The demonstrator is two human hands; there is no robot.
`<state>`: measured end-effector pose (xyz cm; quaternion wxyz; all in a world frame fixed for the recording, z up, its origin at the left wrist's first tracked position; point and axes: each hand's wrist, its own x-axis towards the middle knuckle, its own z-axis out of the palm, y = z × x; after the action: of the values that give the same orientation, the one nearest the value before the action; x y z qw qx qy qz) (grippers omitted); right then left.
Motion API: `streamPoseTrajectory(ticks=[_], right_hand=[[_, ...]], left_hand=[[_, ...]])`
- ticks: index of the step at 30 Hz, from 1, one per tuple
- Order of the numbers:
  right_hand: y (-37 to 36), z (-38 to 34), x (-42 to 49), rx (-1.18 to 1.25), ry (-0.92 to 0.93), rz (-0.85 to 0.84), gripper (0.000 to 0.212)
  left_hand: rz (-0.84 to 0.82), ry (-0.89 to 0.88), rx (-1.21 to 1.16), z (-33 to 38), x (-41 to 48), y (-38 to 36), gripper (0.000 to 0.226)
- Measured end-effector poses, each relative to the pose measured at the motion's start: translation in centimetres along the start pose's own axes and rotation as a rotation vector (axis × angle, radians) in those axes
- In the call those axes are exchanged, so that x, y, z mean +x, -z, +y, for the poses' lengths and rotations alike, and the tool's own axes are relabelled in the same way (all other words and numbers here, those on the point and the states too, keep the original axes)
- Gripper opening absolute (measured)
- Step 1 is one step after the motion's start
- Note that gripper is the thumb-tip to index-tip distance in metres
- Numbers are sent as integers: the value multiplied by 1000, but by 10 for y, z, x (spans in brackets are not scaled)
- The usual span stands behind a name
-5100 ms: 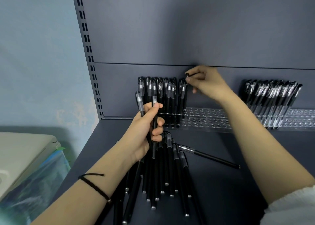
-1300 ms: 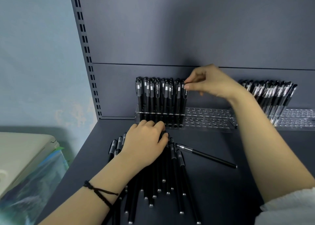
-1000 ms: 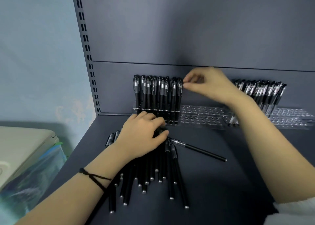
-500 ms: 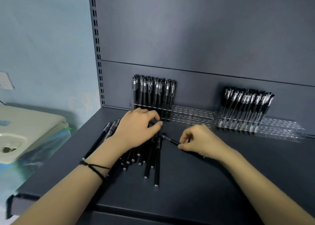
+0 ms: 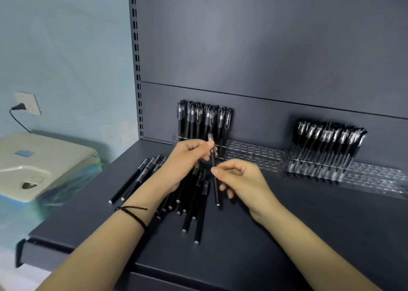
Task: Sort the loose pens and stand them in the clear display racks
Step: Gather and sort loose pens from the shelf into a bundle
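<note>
Black on a dark shelf (image 5: pixel 287 224), so hard to read. Head view: pinches one pen (image 5: pixel 212 156) upright, left hand (image 5: pixel 185 162) near the cap, right hand (image 5: pixel 240 180) mid-barrel, probably orienting it for the clear rack (image 5: pixel 254 156) just behind. Covers part of the loose pens (image 5: pixel 198 207); can't count them.

Two clear racks stood there, the left rack (image 5: pixel 254 156) and the right rack (image 5: pixel 375 178), each bearing one cluster of pens, the left cluster (image 5: pixel 204 123) and the right cluster (image 5: pixel 329 140), both packed too tight to count. Two hands, the left hand (image 5: pixel 187 162) and the right hand (image 5: pixel 242 180), shared one pen (image 5: pixel 212 158). The loose pens (image 5: pixel 201 213) overlapped, numbering well over ten.
</note>
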<state>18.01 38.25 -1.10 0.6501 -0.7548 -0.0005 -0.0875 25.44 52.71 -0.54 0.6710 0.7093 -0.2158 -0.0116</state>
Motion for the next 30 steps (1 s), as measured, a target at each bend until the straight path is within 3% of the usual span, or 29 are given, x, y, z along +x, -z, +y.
streamPoseTrajectory(ticks=[2,5,11,14,18,23,28,30], right_hand=[[-2,5,-1,-42,9,-12,11],[-5,13,-1,-358,48,27,14],[-23,13,-1,-790,7,-25,40],[-24,11,6,-800,-84,-67,42],[-16,8,16,-736,-177,-59,39],[5,1,21,-758,-196,-46,54],[28,-9,26,-917,-247,-85,24],[33,-9,29,-937,-246,-112,36]], left_hand=[[-14,68,-220,3,0,3,28],[64,150,-529,6,3,8,29],[73,226,-772,-5,4,17,29],[68,247,-862,-7,4,20,30],[52,257,-862,-8,4,19,31],[-5,292,-788,-5,-2,11,32],[-23,296,-689,0,1,6,23],[-40,304,-629,7,6,6,24]])
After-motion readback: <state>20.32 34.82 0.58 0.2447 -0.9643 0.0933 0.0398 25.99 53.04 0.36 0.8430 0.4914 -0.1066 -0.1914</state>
